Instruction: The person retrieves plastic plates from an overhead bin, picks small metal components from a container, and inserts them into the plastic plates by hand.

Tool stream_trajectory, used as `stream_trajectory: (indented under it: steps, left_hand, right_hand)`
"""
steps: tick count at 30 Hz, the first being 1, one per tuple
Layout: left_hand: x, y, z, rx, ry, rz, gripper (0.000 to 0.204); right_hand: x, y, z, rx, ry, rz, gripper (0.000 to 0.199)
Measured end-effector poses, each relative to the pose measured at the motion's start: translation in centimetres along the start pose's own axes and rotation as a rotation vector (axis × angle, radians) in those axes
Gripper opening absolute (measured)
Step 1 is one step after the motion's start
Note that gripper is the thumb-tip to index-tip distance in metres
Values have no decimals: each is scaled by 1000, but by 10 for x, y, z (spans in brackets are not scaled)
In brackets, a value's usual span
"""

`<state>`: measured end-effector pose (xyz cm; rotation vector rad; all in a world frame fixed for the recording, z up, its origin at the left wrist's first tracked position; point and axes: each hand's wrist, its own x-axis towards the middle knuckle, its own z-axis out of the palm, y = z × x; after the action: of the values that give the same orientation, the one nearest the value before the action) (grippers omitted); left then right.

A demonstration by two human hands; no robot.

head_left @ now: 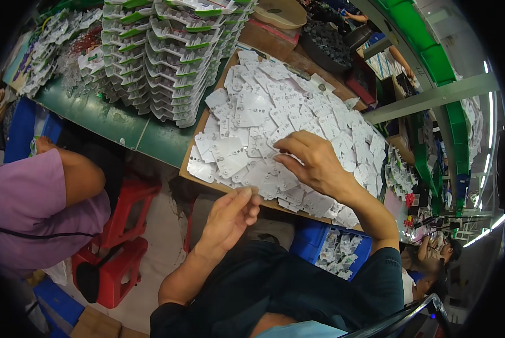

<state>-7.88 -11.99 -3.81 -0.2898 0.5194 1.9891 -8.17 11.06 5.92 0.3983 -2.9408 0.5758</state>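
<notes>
Head view centres on a broad heap of flat, roughly square white plastic plates (252,107), heaped at all angles in a shallow brown tray (199,181) directly ahead of the person; the plates overlap so much that no common long axis stands out, while the tray's near edge slants down from left to right. The right hand (314,166) is the nearer one, reaching over the heap with thumb and index fingertip apart, pointing leftward, and plates lie directly below and just left of those tips; whether they touch one cannot be told. The left hand (230,217) is at the tray's near edge, closer to the body, with thumb and fingertips drawn together; whether something small is pinched there cannot be made out. Plates lie beyond it, forward and to the right. Left of the tray, a tall stack of ribbed white plastic parts with bright green tabs (179,62) stands on a dark green tabletop (86,110). Below the near edge, on the right, is a blue plastic bin (306,236) of small pale parts. Farther left, a co-worker in a purple shirt (44,203) is beside a red plastic stool (134,211).
</notes>
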Motion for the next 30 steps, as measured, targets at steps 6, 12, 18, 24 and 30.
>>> stream_trajectory:
  steps: [6, 12, 18, 24, 30]
  left_hand:
    - [10, 1, 19, -39, -44, 34, 23]
    - [15, -8, 31, 12, -62, 11, 24]
    - [11, -10, 36, 155, -36, 7, 30]
    - [0, -11, 11, 297, -199, -211, 29]
    - [-6, -31, -27, 470, -67, -392, 31]
  right_hand:
    - [-18, -34, -7, 406, -65, 75, 23]
    - [-36, -24, -1, 395, 36, 32, 17]
    - [-39, 19, -21, 268, 135, 146, 16]
    - [-19, 192, -50, -122, 482, 380, 12]
    - [-1, 272, -18, -352, 351, 546, 15]
